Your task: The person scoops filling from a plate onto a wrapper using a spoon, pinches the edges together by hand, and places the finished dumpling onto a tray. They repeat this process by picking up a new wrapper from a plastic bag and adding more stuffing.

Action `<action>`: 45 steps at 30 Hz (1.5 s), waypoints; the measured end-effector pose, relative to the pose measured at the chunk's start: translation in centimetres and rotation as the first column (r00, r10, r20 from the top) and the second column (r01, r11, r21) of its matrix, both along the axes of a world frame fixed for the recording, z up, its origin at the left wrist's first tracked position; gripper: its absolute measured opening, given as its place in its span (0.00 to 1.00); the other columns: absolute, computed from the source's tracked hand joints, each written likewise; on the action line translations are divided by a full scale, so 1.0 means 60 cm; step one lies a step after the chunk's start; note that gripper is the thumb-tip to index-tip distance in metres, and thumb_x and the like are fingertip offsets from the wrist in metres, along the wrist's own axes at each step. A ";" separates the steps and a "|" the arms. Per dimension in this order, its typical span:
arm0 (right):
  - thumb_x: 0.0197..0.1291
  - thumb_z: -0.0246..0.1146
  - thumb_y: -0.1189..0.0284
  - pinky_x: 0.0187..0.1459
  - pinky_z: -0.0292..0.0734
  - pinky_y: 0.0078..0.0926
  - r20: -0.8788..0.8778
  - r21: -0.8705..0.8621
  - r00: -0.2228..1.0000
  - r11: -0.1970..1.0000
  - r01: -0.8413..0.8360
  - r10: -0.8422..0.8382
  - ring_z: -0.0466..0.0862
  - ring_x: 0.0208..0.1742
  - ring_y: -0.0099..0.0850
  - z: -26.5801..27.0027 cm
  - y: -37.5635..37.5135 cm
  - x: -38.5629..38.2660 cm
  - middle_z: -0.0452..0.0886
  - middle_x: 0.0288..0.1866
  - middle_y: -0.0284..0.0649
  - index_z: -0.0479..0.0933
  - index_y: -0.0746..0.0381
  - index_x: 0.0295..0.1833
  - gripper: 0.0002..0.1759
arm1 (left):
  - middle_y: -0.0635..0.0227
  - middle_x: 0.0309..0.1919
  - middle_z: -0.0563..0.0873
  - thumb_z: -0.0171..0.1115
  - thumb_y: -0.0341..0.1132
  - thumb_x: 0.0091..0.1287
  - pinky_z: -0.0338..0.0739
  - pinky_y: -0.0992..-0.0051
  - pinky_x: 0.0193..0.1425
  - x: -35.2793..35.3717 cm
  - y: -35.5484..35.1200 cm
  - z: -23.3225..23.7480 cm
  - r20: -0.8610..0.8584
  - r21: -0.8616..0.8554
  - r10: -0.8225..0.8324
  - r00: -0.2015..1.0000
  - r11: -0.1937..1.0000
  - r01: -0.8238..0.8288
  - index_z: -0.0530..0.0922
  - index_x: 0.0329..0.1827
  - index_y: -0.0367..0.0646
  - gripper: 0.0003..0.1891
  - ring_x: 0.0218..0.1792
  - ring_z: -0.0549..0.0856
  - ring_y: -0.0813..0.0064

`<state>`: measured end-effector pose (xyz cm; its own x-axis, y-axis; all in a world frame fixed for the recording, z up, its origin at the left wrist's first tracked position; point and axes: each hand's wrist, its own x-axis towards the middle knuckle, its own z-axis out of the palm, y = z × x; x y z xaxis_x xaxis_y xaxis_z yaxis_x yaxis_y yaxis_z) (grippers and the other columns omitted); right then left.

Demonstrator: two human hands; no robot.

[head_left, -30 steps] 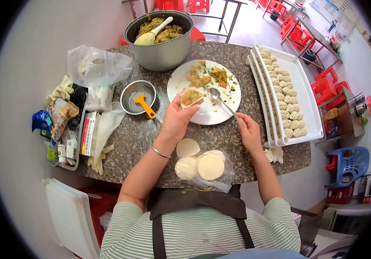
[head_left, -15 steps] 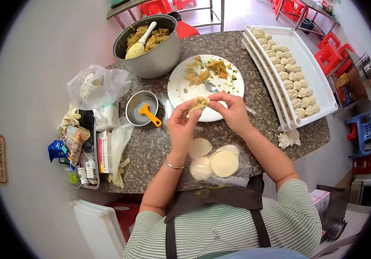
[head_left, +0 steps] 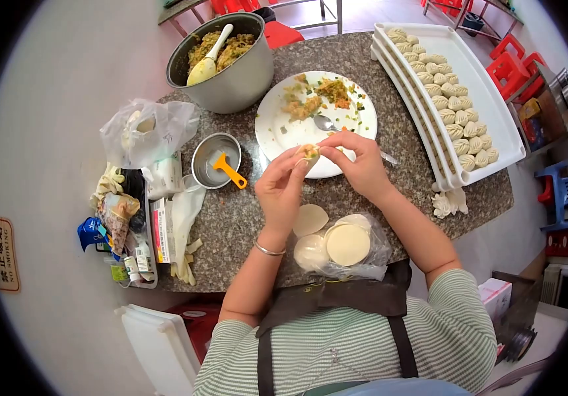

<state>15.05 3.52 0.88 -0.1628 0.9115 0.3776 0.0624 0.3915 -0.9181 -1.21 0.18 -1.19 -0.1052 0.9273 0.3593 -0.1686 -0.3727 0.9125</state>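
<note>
Moved right hand (head_left: pixel 358 164) off the spoon (head_left: pixel 327 123) beyond it; pinched it and left hand (head_left: pixel 283 188) shut on the dumpling (head_left: pixel 308 153), sealing its edge.

Eatery prep counter: big filling pot (head_left: pixel 231 79), dumpling trays (head_left: pixel 489 112), red stools (head_left: pixel 508 66), no-smoking sign (head_left: pixel 1 251).

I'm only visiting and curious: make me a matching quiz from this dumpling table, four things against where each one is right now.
Things
1. half-folded dumpling
2. metal spoon
3. round wrappers
4. orange-handled tool

Places
A. in the small steel bowl
B. in a clear plastic bag
C. pinched between the left hand and the right hand
D. lying on the white plate

Pairs: 1-C, 2-D, 3-B, 4-A
</note>
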 end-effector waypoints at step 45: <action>0.59 0.64 0.72 0.42 0.73 0.30 0.151 -0.058 0.982 0.993 -0.103 0.111 0.81 0.37 0.33 0.008 0.008 0.033 0.82 0.33 0.39 0.79 0.65 0.36 0.07 | 0.54 0.49 0.85 0.67 0.19 0.61 0.82 0.77 0.51 -0.004 0.004 -0.008 0.082 -0.129 -0.176 0.981 0.974 0.185 0.83 0.42 0.34 0.07 0.45 0.85 0.76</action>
<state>17.02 3.97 1.39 -0.3134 0.9027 0.2949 0.1647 0.3575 -0.9193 -1.46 0.39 -1.65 0.0477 0.9727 0.2272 -0.2871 -0.2045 0.9358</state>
